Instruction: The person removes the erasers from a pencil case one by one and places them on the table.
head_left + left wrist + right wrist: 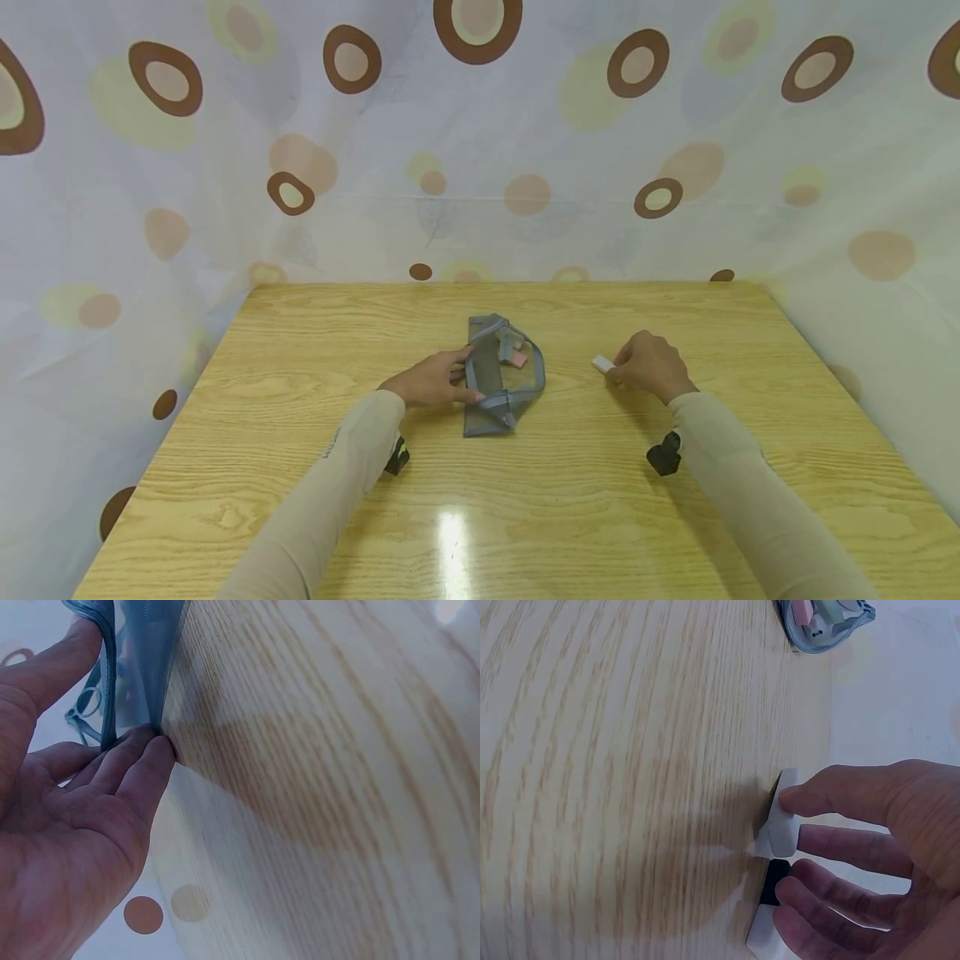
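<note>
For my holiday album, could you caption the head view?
Gray mesh pouch in the left grip, small white block in the right grip, at a wood-grain table.

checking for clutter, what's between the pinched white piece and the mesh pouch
Only bare wooden tabletop lies between the white piece and the mesh pouch; the head view shows it.

Surface: we see a glossy, pale wood-grain table [577, 525], light glaring on its near part | Around its middle: a grey mesh pouch [489, 367] lies gaping open | Right of it, well apart: a small black-and-white piece [768, 895].
</note>
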Available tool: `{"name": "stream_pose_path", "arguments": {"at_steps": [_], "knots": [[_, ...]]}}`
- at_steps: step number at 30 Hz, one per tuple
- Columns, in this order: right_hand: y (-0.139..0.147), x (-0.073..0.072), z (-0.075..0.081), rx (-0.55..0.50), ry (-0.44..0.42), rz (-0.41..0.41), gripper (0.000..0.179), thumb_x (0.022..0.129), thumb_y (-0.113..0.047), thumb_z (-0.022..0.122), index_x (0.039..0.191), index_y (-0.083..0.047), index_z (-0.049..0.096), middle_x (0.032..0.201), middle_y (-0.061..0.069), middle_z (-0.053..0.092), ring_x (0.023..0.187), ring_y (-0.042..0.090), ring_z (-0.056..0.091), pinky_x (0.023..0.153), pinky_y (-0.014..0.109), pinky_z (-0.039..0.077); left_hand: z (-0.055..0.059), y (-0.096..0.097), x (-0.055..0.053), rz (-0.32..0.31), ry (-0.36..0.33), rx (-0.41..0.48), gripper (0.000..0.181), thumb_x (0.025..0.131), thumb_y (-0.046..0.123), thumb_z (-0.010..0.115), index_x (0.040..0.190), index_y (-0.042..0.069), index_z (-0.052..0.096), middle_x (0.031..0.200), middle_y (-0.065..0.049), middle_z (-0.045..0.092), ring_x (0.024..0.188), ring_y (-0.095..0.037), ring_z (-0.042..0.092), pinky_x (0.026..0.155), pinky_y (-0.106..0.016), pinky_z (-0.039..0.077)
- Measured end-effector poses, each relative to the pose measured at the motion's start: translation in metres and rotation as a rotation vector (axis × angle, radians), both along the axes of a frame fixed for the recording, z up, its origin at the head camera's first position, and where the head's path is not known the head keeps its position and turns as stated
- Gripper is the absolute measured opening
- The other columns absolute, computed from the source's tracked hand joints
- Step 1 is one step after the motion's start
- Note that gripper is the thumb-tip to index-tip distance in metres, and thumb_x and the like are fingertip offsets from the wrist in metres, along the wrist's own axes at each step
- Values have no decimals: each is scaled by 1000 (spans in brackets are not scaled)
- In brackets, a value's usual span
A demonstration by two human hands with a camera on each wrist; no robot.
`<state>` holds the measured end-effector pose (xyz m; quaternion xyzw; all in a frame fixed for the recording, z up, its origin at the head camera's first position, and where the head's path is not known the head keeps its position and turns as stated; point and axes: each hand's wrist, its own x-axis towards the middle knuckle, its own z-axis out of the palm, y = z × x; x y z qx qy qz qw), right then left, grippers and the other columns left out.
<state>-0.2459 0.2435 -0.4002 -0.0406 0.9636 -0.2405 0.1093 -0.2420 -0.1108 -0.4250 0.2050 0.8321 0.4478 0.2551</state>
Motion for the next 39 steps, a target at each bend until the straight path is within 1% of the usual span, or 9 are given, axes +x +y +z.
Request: {"name": "stream_pose_path", "arguments": {"at_steps": [7, 13, 18, 25, 34, 39], "knots": [[2, 0, -2, 7, 19, 8, 24, 86, -15, 75, 96, 7, 77, 86, 15, 75, 69, 24, 67, 59, 37, 57, 1, 0, 1, 4, -4, 1, 96, 94, 17, 75, 162, 1, 9, 167, -16, 14, 148, -36, 32, 116, -42, 38], [2, 0, -5, 3, 25, 10, 22, 85, -14, 76, 94, 6, 78, 82, 12, 75, 66, 22, 65, 57, 35, 56, 2, 1, 2, 9, -20, 11, 96, 94, 16, 75, 162, 1, 9, 167, -16, 14, 148, -36, 31, 117, -42, 37], [1, 0, -6, 5, 26, 7, 22, 85, -14, 76, 93, 6, 78, 79, 11, 75, 65, 20, 65, 56, 34, 55, 1, 1, 1, 7, -16, 5, 96, 94, 17, 75, 162, 1, 9, 167, -15, 13, 148, -36, 31, 116, -43, 38], [1, 1, -7, 5, 27, 14, 21, 85, -13, 75, 93, 7, 78, 78, 11, 74, 65, 20, 65, 56, 33, 55, -1, 1, 0, 5, -4, -3, 96, 94, 18, 75, 162, 2, 9, 168, -15, 13, 148, -35, 31, 117, -43, 37], [1, 0, -7, -1, 32, 6, 22, 86, -13, 75, 94, 7, 77, 84, 12, 74, 70, 23, 65, 59, 35, 56, -2, 1, -1, 9, -1, -5, 96, 94, 17, 75, 162, 3, 9, 167, -15, 15, 148, -34, 32, 116, -41, 38], [1, 0, -7, -5, 37, 9, 22, 86, -13, 76, 94, 8, 77, 84, 13, 74, 71, 24, 65, 61, 37, 57, 0, 1, 0, 5, -6, 4, 96, 94, 16, 75, 162, 3, 9, 167, -15, 14, 148, -35, 30, 117, -42, 37]]}}
